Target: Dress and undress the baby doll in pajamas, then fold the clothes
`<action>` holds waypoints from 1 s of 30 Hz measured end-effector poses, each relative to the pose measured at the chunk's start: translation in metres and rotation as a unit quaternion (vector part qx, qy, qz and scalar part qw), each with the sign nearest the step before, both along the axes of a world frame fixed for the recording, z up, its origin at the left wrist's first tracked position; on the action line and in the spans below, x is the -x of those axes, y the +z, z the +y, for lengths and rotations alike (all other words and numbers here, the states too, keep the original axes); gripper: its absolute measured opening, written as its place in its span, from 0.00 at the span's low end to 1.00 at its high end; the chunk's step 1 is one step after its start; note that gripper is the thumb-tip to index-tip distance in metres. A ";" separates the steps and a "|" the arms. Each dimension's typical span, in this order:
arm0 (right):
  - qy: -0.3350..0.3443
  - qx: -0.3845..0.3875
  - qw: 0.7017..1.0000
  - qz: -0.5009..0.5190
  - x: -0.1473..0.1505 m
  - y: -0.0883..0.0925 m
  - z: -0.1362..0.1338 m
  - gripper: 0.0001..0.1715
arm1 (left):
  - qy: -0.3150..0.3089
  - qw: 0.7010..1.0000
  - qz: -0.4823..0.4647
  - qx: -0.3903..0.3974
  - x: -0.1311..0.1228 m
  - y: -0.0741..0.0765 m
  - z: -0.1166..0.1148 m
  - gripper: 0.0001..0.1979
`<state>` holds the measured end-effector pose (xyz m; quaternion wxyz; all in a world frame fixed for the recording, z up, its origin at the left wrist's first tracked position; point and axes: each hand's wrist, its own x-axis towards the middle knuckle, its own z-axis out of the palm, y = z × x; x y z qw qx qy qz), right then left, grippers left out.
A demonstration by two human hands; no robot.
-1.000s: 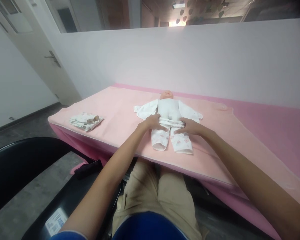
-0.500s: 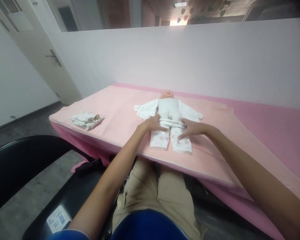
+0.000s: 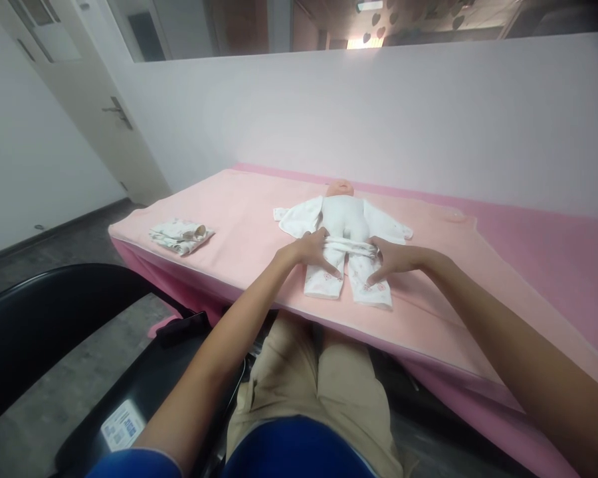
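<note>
A baby doll lies on its back across the table, its head toward the wall. White sleeves of its top spread out to both sides. White baby pants with small pinkish prints lie around its legs, the waistband bunched at the upper thighs. My left hand grips the left side of that waistband, thumb angled over the pant leg. At the opposite side my right hand holds the waistband too, its thumb toward the printed leg. Some fingertips are hidden behind the cloth.
Folded patterned cloth lies on the left of the pink-covered table. A black chair stands at the lower left, with a white labelled packet on its seat. Behind the table rises a white wall.
The view has shifted slightly, so everything sits a little further right. Both thumbs have moved slightly down along the pant legs; both hands stay at the waistband.
</note>
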<state>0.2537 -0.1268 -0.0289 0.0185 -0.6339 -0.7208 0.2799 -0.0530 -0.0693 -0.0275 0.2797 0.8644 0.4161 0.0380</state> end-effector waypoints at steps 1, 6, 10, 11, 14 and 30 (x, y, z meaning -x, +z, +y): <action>-0.004 -0.006 1.000 -0.002 0.001 0.001 0.000 0.67 | 0.000 1.000 -0.006 -0.006 0.000 0.000 -0.001 0.59; -0.007 -0.022 1.000 -0.014 0.010 0.007 -0.006 0.47 | 0.005 1.000 -0.029 -0.011 0.000 0.002 -0.006 0.55; -0.002 -0.033 0.999 -0.020 0.013 0.010 -0.013 0.40 | -0.019 0.999 -0.023 -0.015 -0.001 0.006 -0.013 0.42; 0.001 -0.039 0.999 -0.015 0.014 0.010 -0.015 0.40 | -0.022 0.999 -0.020 -0.019 -0.001 0.007 -0.014 0.39; 0.014 -0.076 0.997 0.010 0.016 0.009 -0.020 0.41 | -0.026 0.999 -0.014 -0.029 0.000 0.008 -0.017 0.34; 0.030 -0.025 0.999 -0.003 0.013 0.012 -0.031 0.58 | -0.051 0.997 0.036 -0.051 0.002 -0.001 -0.025 0.43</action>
